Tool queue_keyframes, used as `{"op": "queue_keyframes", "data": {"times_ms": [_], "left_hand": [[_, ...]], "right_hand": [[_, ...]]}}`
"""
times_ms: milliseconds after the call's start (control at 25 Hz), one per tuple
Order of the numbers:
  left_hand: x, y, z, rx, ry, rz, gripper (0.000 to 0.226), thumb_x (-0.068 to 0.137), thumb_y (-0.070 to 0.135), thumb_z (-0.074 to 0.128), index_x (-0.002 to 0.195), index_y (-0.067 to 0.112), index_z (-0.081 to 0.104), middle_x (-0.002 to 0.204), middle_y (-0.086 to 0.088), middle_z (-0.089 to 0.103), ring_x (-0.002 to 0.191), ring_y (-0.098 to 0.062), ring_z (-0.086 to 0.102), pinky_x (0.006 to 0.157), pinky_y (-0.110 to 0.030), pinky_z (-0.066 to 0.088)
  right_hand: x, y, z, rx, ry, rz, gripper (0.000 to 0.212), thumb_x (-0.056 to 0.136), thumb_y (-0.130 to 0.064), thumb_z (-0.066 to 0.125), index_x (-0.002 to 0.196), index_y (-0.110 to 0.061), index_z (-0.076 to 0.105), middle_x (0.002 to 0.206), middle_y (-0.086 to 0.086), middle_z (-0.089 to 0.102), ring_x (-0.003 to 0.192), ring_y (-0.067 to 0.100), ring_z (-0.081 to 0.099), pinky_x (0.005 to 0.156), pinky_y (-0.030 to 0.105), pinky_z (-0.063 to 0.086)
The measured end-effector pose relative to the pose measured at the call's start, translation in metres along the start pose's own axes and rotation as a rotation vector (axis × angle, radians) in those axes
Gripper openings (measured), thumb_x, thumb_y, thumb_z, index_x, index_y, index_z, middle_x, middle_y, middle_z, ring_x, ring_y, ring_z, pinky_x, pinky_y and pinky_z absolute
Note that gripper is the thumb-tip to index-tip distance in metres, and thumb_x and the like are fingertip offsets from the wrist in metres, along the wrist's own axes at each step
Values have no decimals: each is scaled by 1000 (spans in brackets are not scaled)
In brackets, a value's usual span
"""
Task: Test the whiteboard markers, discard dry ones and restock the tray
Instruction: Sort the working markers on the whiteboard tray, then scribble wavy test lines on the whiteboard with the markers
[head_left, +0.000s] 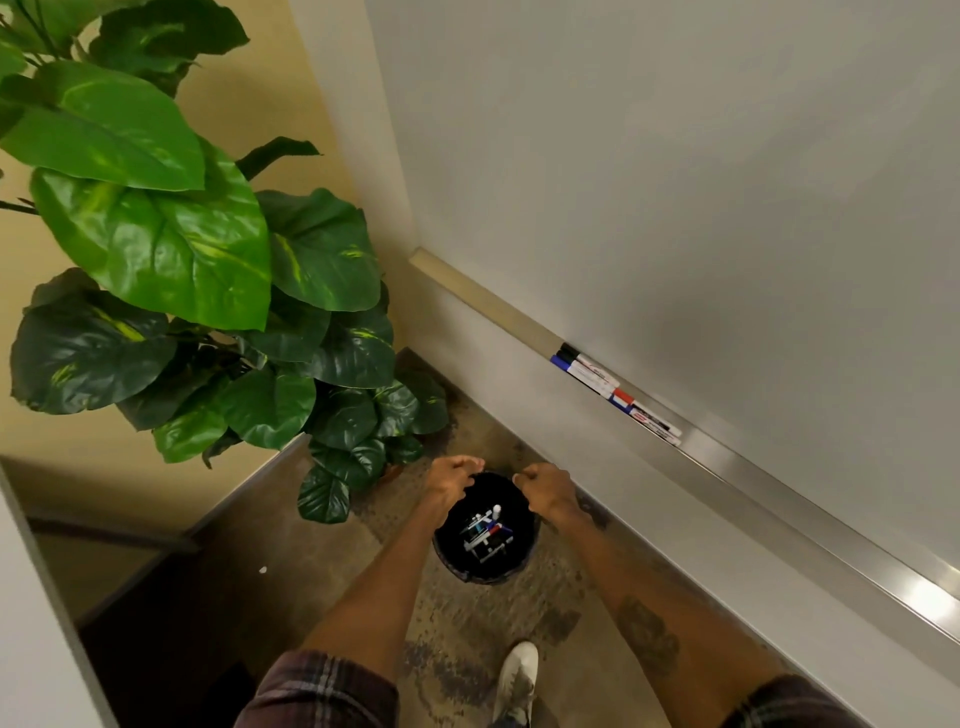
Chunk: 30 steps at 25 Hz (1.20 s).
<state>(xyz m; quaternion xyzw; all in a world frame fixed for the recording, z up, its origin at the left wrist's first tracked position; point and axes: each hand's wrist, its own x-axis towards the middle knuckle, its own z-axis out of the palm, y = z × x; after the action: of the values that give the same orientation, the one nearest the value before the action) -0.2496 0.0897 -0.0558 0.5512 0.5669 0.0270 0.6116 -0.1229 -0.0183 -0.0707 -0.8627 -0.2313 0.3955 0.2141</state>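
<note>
Gripping the far rim of a black bin (450, 564), the left hand (451, 479) and the right hand (545, 489) are seen with fingers tightly curled. Each is closed on the rim, the left at the bin's upper left and the right at its upper right, with a short stretch of rim showing between them. Whether the rim itself or a liner is pinched cannot be told. The bin is stood on the mottled floor (457, 644), near the wall below the whiteboard (675, 182) and near the lowest leaves of a large plant (171, 244). Inside the bin a heap of markers (488, 532) is seen — white barrels with black, blue and red parts, laid crosswise over one another. Along the whiteboard's lower edge a metal tray (779, 501) is fixed, and a row of markers (615, 391) is laid lengthwise on it toward its left end — black and blue caps at the left, a red cap in the middle. Plaid sleeves are pushed up both forearms, and a white shoe (517, 680) is seen on the floor below the bin.
</note>
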Motion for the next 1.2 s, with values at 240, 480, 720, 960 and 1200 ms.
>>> {"op": "queue_keyframes", "data": {"times_ms": [240,480,720,960,1200], "left_hand": [[-5,20,30,44,-78,35,20,97,14,60,112,5,70,105,-3,65,96,-16,57,65,-18,44],[-24,43,85,145,-144,144,25,99,13,56,117,1,69,114,-11,69,96,-15,58,61,-13,44],[-67,59,162,179,-227,265,27,99,18,57,122,8,67,125,-3,66,103,-18,63,88,-26,52],[-118,68,256,318,-319,356,34,100,25,56,131,11,62,127,-7,65,106,-20,62,90,-30,50],[-174,68,360,428,-436,432,33,98,22,58,129,9,63,130,-9,63,119,-25,59,108,-42,45]], "right_hand": [[-7,16,-32,14,15,-25,27,94,-30,61,109,-11,73,108,12,73,100,31,68,92,38,55],[-29,47,-72,100,17,-45,24,94,-24,61,110,-13,74,112,11,72,100,27,67,93,40,55],[-67,102,-129,158,155,-64,30,98,-20,58,126,-13,66,137,6,59,125,24,55,105,31,42],[-111,187,-196,230,273,-45,35,95,-23,62,129,-13,64,141,5,57,124,24,56,106,32,41],[-153,290,-252,289,453,38,38,94,-18,60,131,-8,60,140,9,57,126,26,54,110,36,41]]}}
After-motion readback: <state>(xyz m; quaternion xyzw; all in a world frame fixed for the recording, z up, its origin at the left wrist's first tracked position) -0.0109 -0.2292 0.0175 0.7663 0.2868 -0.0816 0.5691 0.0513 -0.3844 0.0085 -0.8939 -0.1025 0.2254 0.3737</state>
